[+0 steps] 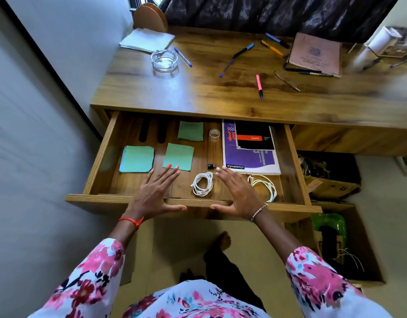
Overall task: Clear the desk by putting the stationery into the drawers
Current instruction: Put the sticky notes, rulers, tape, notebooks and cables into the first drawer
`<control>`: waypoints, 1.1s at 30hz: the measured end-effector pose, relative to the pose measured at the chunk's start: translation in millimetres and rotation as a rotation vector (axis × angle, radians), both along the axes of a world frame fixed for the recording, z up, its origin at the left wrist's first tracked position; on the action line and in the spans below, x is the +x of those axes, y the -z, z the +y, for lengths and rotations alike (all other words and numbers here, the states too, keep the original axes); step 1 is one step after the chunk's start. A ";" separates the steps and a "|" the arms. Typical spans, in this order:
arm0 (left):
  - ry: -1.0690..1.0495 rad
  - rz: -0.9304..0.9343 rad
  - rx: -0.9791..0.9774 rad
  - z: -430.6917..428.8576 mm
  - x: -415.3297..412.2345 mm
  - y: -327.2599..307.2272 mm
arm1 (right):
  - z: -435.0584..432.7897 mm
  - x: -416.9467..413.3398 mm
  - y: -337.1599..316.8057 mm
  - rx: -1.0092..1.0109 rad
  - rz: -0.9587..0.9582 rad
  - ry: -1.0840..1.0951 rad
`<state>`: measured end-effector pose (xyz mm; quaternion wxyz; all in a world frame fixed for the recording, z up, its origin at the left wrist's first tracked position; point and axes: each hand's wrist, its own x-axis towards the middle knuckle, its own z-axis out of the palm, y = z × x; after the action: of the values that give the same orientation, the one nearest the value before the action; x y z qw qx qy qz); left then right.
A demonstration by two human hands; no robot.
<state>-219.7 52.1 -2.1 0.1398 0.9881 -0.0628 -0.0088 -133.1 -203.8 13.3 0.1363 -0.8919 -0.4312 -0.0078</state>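
The wooden drawer (99, 157) under the desk (198, 92) stands pulled out. Inside lie green paper pads (138, 159), a purple notebook (250, 157) with a black booklet (254, 136) on it, a small clear jar (214, 134) and two coiled white cables (203, 183). My left hand (155, 191) and my right hand (238, 192) hover flat over the drawer's front, fingers straight, thumbs at the front edge, holding nothing. On the desktop lie several pens, among them a pink highlighter (259, 84), a blue pen (183, 56) and a yellow pen (272, 48).
A glass ashtray (164, 59), white folded paper (147, 39) and a pink-brown book (314, 55) sit on the desk, with a paper roll in a holder (385, 40) at the far right. Boxes and a green object (330, 223) crowd the shelves to the right. A wall runs along the left.
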 end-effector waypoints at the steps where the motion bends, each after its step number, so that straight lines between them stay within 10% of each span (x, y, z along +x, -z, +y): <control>1: -0.005 -0.010 -0.002 2.1 6.0 0.6 | 1.6 6.0 -0.1 -0.009 0.002 -0.009; 33: -0.085 -0.079 0.207 59.1 202.4 -9.6 | 63.3 210.4 7.8 -0.168 -0.341 0.030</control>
<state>-17.3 111.2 7.6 0.0345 0.9987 -0.0251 0.0296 77.3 -140.5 5.5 -0.0138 -0.8922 -0.4339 -0.1251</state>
